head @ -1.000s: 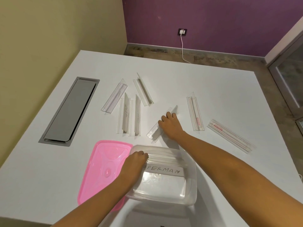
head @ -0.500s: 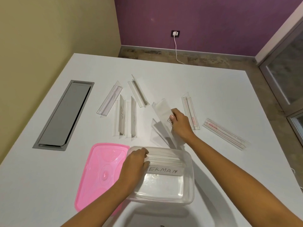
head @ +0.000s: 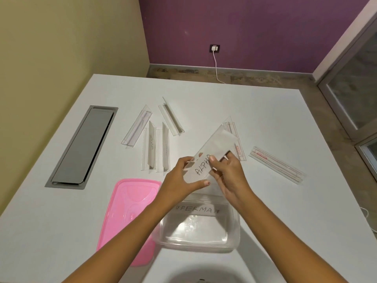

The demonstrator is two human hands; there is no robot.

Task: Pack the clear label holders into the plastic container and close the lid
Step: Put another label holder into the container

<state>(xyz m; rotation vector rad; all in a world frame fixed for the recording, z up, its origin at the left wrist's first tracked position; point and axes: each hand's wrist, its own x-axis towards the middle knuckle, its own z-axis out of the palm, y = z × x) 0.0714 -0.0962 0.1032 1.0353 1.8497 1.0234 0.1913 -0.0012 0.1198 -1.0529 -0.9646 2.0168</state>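
Note:
Both hands hold a clear label holder [head: 216,146] with a white card reading "ALPHA", tilted above the table just behind the clear plastic container [head: 234,227]. My left hand [head: 179,180] grips its lower end and my right hand [head: 226,172] pinches its right edge. Inside the container lies one holder with a "SUPERMAN" card [head: 197,210]. The pink lid [head: 126,217] lies flat to the container's left. Several more clear holders lie on the white table: a group at centre left [head: 153,137], one behind my right hand [head: 237,144] and one at the right [head: 275,164].
A grey metal cable hatch [head: 81,148] is set into the table at the left. A white charger cable [head: 217,66] hangs from a wall socket behind the table. Another white cable [head: 366,212] shows at the table's right edge. A glass door stands at the right.
My right hand lifted the ALPHA holder off the table and brought it nearer. My left hand let go of the container rim and took hold of the holder's lower end.

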